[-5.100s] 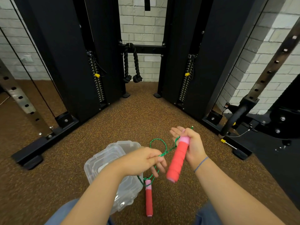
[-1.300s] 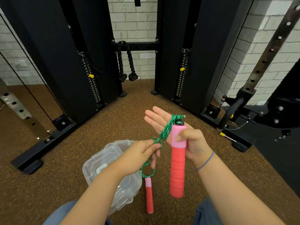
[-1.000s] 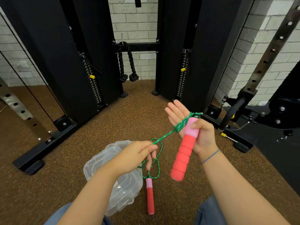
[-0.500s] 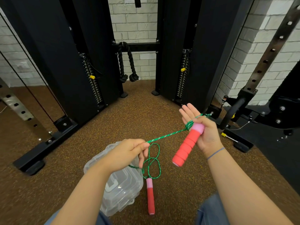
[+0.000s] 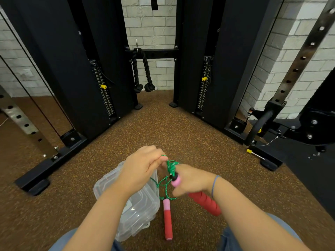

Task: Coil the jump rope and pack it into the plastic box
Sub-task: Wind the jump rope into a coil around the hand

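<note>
My right hand grips one red jump rope handle near its pink top, with green rope wound in several turns around the fingers. My left hand pinches the green rope just left of those turns, close to the right hand. A slack loop of rope hangs from both hands down to the second red handle, which lies on the floor. The clear plastic box with its lid on sits on the floor under my left forearm, partly hidden by it.
Brown speckled rubber floor stretches ahead. Black cable-machine columns stand left and right, with a black rope attachment hanging between them. A rack base foot lies to the left, and a pin with a yellow end to the right.
My hands have come together: the right hand dropped and turned palm down with the handle pointing toward me, while the left hand rose with the rope to meet it.
</note>
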